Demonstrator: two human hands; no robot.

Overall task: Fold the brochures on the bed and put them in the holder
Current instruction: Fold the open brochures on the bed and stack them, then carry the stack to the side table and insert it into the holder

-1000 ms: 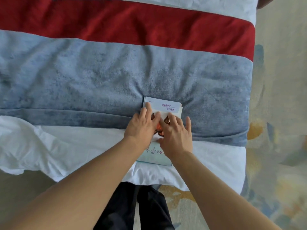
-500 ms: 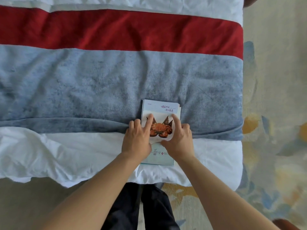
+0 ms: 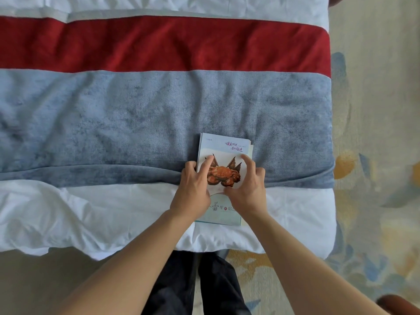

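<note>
A white sheet (image 3: 68, 214) is covering the near edge of the bed, with a blue-grey blanket (image 3: 102, 114) lying across the middle and a red band (image 3: 159, 42) running beyond it. Right of centre, a small stack of brochures (image 3: 223, 144) is lying flat, half on the blanket and half on the sheet, its top cover showing a crab picture (image 3: 223, 175). The left hand (image 3: 193, 189) is gripping the stack's left edge, fingers curling over it and the index finger pressing on the cover. The right hand (image 3: 248, 189) is gripping the right edge the same way, index finger resting on top. Dark trousers (image 3: 204, 285) are showing below the bed, and patterned carpet (image 3: 375, 155) is lying to the right.
</note>
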